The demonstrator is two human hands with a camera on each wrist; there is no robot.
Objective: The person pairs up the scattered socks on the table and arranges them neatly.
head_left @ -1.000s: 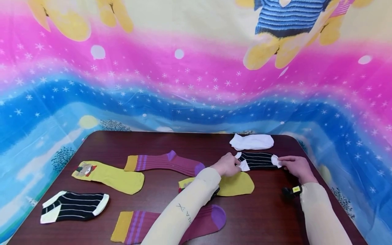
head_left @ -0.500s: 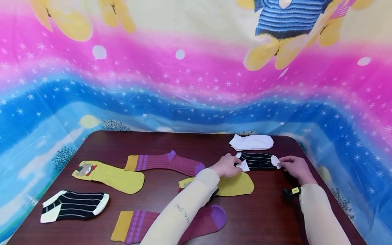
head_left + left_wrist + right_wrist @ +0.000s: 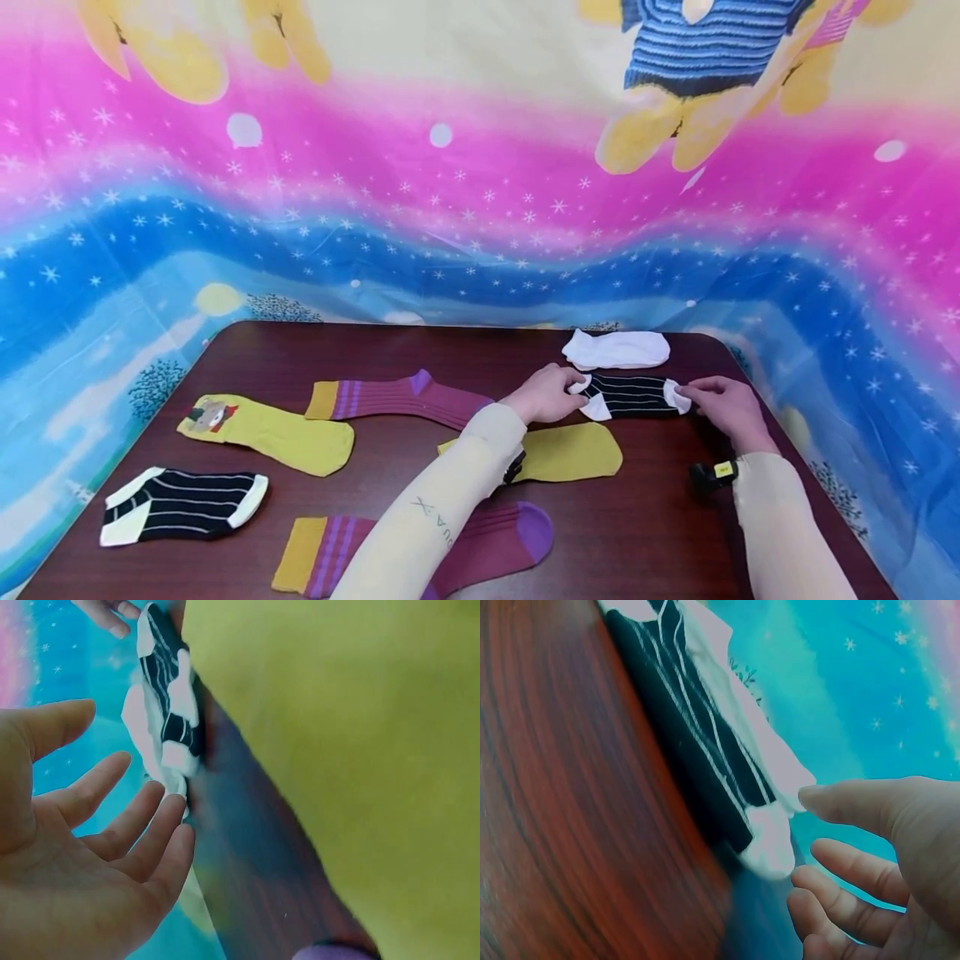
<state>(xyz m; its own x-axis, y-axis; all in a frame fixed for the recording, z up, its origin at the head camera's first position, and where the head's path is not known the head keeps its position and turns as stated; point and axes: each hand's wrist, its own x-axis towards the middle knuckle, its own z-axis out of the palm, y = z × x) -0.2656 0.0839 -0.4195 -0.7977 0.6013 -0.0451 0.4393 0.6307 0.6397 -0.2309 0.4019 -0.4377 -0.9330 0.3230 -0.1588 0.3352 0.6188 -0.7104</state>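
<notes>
A black ankle sock with white pinstripes (image 3: 633,395) lies flat at the right of the table, its white toe to the right. By its white cuff is my left hand (image 3: 546,393), whose fingers are spread and loosely bent in the left wrist view. At the toe end is my right hand (image 3: 727,408). The right wrist view shows its thumb and fingers apart beside the white toe (image 3: 769,844), gripping nothing. Behind the striped sock lies a white sock (image 3: 622,349). Under my left forearm, a yellow sock (image 3: 573,452) is partly hidden.
A matching striped sock (image 3: 197,504), a yellow sock with a bear (image 3: 300,437) and a purple sock (image 3: 390,397) lie at the left and middle. Another purple sock (image 3: 495,550) is partly covered by my left sleeve. A printed curtain (image 3: 480,208) hangs behind the table (image 3: 637,542).
My left hand has shifted slightly up and left, its fingers lifting off the striped sock's cuff. My right hand has barely moved, and the socks lie almost as before.
</notes>
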